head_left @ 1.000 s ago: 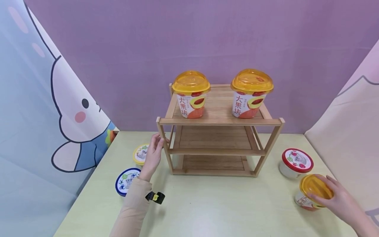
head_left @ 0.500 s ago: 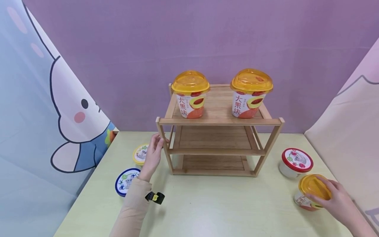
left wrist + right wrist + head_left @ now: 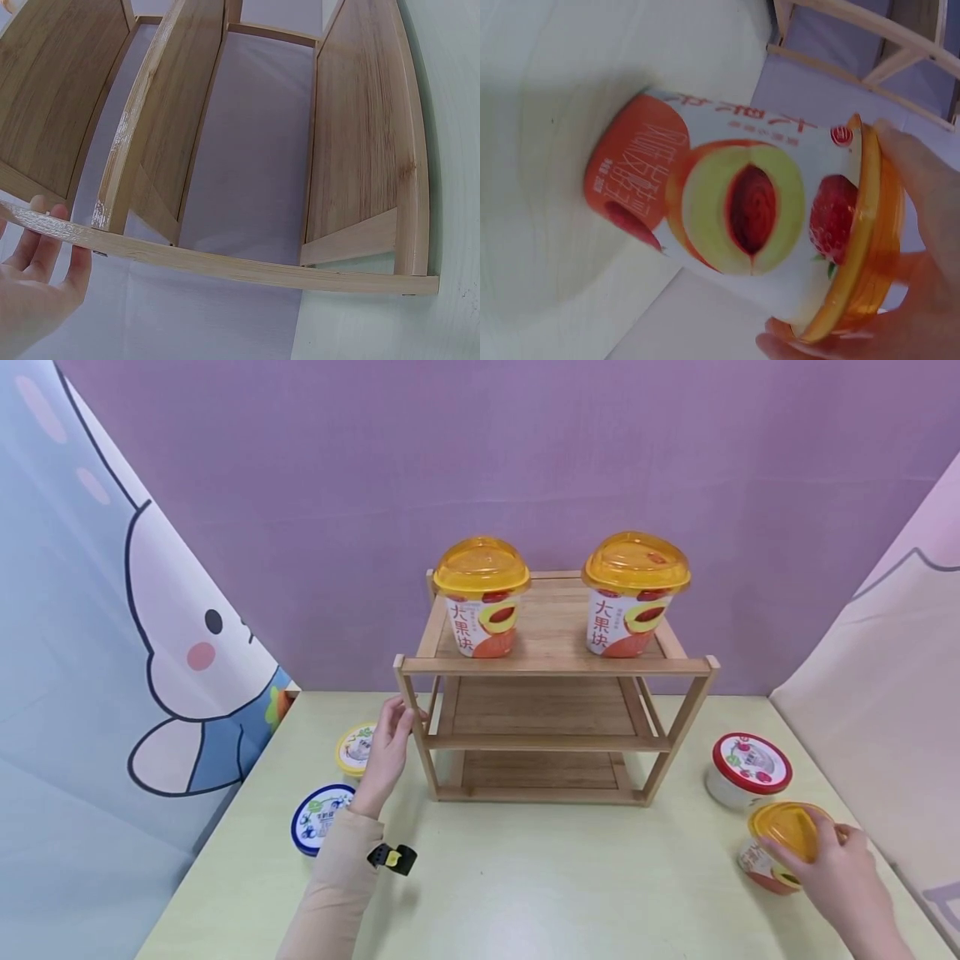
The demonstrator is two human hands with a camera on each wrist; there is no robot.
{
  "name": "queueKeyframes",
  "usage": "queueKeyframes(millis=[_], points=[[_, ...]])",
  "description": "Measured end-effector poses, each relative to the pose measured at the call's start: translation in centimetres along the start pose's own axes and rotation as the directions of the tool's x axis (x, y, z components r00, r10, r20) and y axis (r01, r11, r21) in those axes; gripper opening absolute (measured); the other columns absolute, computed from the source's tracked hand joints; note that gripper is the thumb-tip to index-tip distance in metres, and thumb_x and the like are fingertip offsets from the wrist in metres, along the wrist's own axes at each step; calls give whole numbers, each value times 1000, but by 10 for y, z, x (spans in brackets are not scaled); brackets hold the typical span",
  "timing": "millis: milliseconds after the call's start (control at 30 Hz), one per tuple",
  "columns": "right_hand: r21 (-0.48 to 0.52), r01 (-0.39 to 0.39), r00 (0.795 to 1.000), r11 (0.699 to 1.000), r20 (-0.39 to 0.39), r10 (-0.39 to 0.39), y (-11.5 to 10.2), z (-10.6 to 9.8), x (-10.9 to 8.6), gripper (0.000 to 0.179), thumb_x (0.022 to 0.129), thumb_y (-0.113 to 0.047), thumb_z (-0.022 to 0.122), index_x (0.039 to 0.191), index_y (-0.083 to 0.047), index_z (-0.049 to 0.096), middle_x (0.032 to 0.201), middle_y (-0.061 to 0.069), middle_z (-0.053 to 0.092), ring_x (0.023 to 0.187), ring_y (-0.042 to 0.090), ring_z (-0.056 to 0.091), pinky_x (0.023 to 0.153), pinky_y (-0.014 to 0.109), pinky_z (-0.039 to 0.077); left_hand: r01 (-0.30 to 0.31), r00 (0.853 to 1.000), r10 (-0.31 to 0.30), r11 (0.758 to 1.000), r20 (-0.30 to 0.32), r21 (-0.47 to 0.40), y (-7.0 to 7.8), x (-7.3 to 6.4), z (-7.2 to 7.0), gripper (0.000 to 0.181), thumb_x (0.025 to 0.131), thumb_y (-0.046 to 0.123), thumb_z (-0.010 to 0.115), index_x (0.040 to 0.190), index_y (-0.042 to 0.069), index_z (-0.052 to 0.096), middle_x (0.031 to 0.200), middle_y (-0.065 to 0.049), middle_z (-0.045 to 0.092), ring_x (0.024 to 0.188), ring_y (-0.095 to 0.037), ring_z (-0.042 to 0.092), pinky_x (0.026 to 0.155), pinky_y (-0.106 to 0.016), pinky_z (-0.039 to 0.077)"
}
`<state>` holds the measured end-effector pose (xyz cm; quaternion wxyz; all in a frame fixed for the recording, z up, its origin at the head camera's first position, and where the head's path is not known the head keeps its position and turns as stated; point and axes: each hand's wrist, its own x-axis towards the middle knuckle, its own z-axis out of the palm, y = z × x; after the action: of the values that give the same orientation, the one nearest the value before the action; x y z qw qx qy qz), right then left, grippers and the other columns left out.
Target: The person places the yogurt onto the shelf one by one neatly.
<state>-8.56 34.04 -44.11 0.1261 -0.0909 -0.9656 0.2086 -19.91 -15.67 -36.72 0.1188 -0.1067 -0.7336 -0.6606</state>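
Note:
My left hand (image 3: pixel 386 752) grips the left front post of a three-tier wooden shelf rack (image 3: pixel 555 666); in the left wrist view its fingertips (image 3: pixel 58 211) come round behind the post. At the right, my right hand (image 3: pixel 843 877) holds a yogurt cup (image 3: pixel 767 865) by its domed orange lid, thumb on one side and fingers on the other. The right wrist view shows the cup's peach and strawberry print (image 3: pixel 742 202), its base close to the table. Two matching cups, left (image 3: pixel 483 610) and right (image 3: pixel 630 610), stand upright on the top tier.
Behind the right hand's cup sits a red-lidded tub (image 3: pixel 752 768). A yellow-lidded tub (image 3: pixel 356 748) and a blue-lidded tub (image 3: pixel 317 818) stand left of the rack, partly covered by the left arm. A purple cloth (image 3: pixel 360 527) hangs behind the table.
My right hand has shifted slightly left with the yogurt cup, its wrist turning a little. The left hand and the rack stay in place.

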Motion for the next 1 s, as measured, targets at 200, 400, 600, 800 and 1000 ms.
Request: queueKeyframes(millis=[200,400,600,800,1000], points=[[-32,-69,998,997,-15,68,-7,4,-3,76,79,-48,59,122,9,32,95,43,29,75,57,35,41,51,37,-8,1000,8,1000,1,-21,-13,4,-3,28,96,9,33,121,-3,36,90,3,53,103,-39,45,90,-28,37],[-68,-139,990,988,10,140,-13,6,-3,83,80,-53,55,125,10,27,94,41,26,78,54,31,40,48,36,-32,999,32,999,-1,-13,-24,7,-5,32,96,15,35,123,-3,35,99,-20,51,103,-34,47,91,-29,37],[-81,-194,980,978,22,196,-15,8,-4,87,79,-58,52,127,9,26,97,42,25,80,53,30,38,47,36,-54,999,54,999,1,-5,-25,7,-5,32,96,15,35,122,-4,35,102,-27,49,101,-35,47,90,-28,38],[-99,-218,975,971,19,221,-16,9,-3,91,77,-61,51,128,10,25,96,42,25,79,53,29,39,51,38,-52,999,52,999,-5,-10,-25,7,-4,32,96,15,36,122,-3,36,100,-24,51,100,-32,49,89,-25,39],[-126,-273,958,954,51,281,-20,10,0,97,77,-65,48,131,10,20,96,41,24,79,52,30,42,50,39,-47,999,47,999,-7,-3,-25,7,-5,34,96,15,35,123,-5,35,100,-23,51,100,-30,49,89,-25,39]])
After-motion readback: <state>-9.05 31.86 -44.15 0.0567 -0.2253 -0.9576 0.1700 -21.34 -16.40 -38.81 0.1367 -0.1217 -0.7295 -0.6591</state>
